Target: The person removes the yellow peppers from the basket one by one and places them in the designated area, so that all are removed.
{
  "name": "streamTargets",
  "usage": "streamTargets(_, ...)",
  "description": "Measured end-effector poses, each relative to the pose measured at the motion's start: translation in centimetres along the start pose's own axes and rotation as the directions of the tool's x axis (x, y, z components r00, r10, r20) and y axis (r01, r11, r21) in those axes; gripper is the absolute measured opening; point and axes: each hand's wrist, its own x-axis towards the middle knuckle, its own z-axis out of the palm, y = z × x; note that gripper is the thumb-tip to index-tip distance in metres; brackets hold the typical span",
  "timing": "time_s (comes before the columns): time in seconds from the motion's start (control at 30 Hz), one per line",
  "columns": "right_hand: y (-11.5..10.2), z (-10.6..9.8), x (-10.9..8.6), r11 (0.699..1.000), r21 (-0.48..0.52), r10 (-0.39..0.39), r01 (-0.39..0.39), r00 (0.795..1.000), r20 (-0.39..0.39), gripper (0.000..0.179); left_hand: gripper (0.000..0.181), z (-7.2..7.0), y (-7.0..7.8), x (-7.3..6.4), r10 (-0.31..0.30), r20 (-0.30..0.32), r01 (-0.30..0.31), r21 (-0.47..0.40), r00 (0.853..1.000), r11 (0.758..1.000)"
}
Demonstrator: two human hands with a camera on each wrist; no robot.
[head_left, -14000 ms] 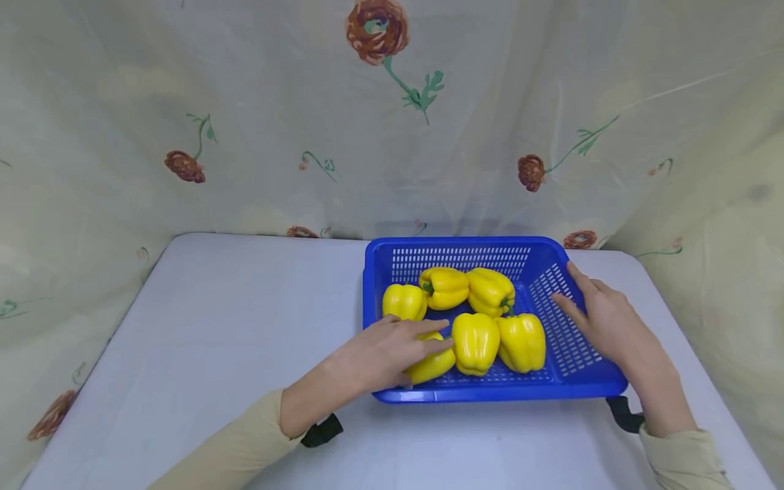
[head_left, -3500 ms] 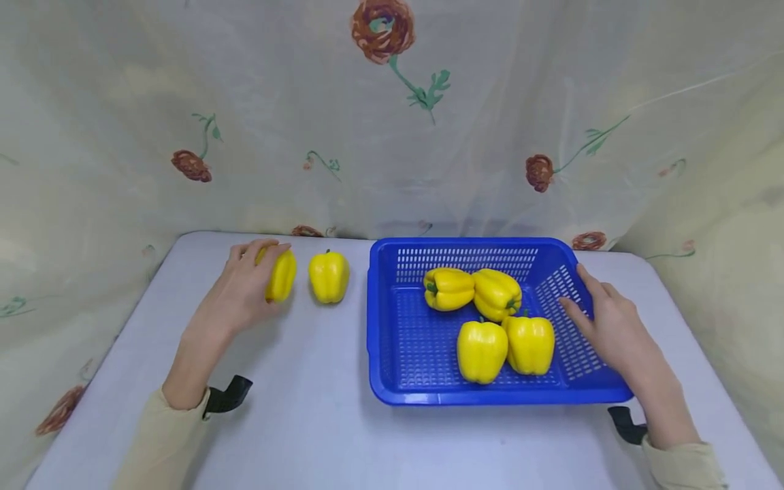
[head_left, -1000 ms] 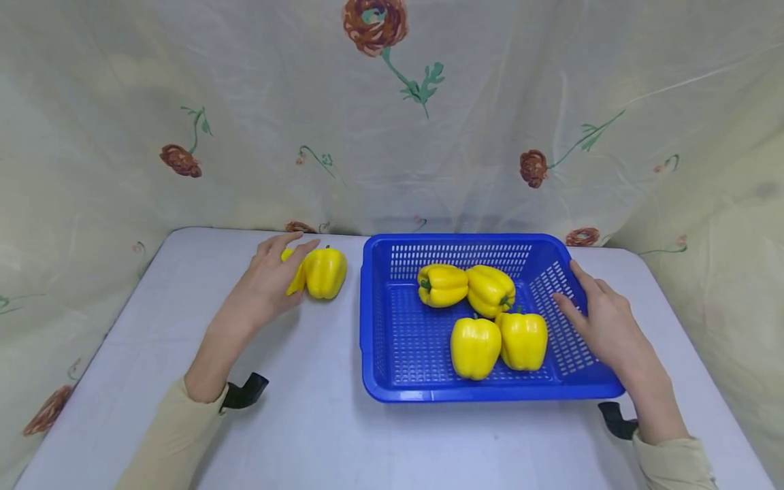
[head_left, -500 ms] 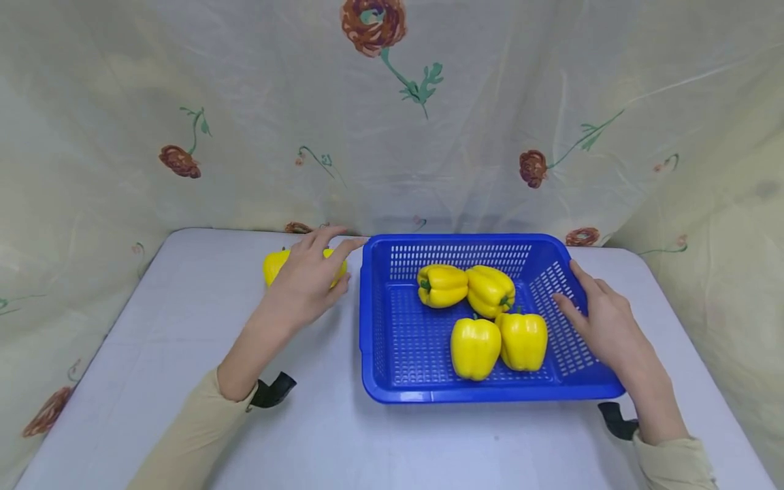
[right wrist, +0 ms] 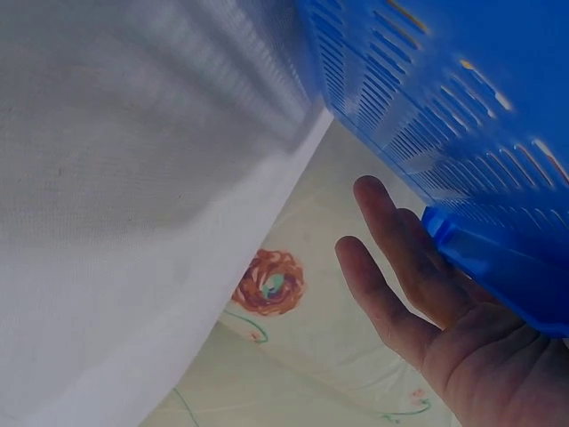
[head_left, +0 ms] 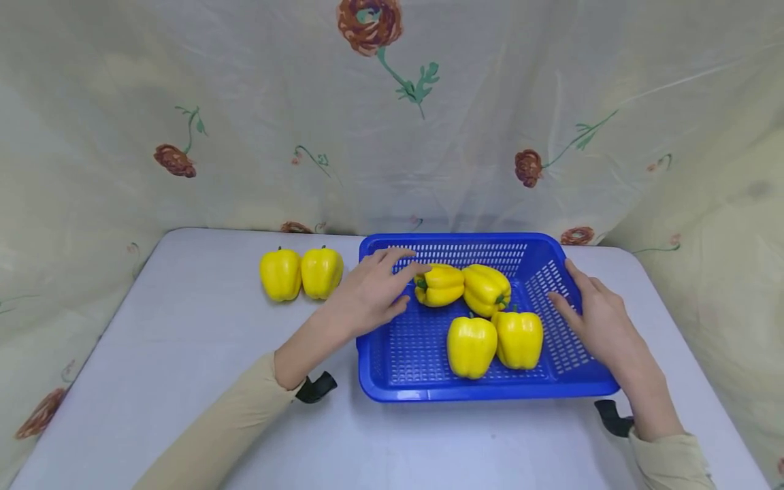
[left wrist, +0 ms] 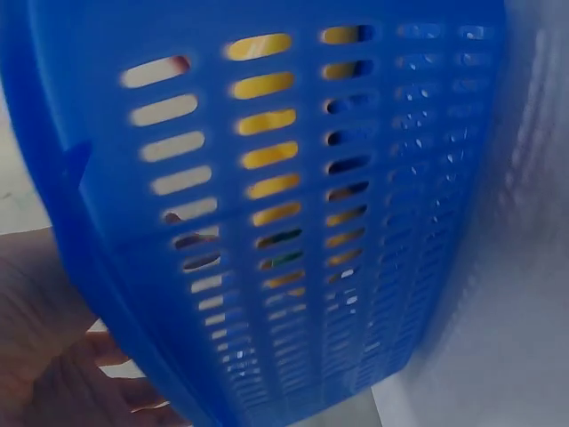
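The yellow pepper [head_left: 442, 288] nearest the left grip [head_left: 371, 290] looked light for its bulk and stiff, with a smooth, glossy skin that would probably slip under a loose pinch; a hard squeeze might have dented or split it. Lying on its side, it could also have rolled. The best hold seemed to be from above, across the broad middle, thumb on the near flank and fingers on the far one, leaving alone the green stem [head_left: 421, 284], which looked too small to lift by. Its right end met a neighbouring pepper [head_left: 486, 290], so there was little room there. The pepper lay in the far part of the blue basket [head_left: 429, 395], left of the middle, just right of the left grip. That grip held nothing and its digits were apart: a fingertip overlapped the pepper's far left edge, the thumb was just left of it, and whether either touched could not be told. The right grip [head_left: 603, 320] straddled the basket's right rim, thumb inside and straight fingers outside, not clamped; such thin, slotted plastic would likely slide unless steadied. Two loose peppers [head_left: 281, 274] sat side by side on the surface [head_left: 184, 381], left of the basket.
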Motion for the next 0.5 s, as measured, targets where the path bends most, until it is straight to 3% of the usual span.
streamTargets(0.23, 0.1, 0.0, 0.0, 1.000, 0.000, 0.006, -0.006, 1.000, 0.003, 0.079, 0.053, 0.8, 0.4, 0.9, 0.049, 0.040, -0.048, -0.015, 0.998, 0.999)
streamTargets(0.5, 0.1, 0.1, 0.1, 1.000, 0.003, 0.003, -0.002, 1.000, -0.003, 0.078, 0.057, 1.7, 1.0, 1.4, 0.043, 0.126, -0.035, -0.063, 0.991, 0.997)
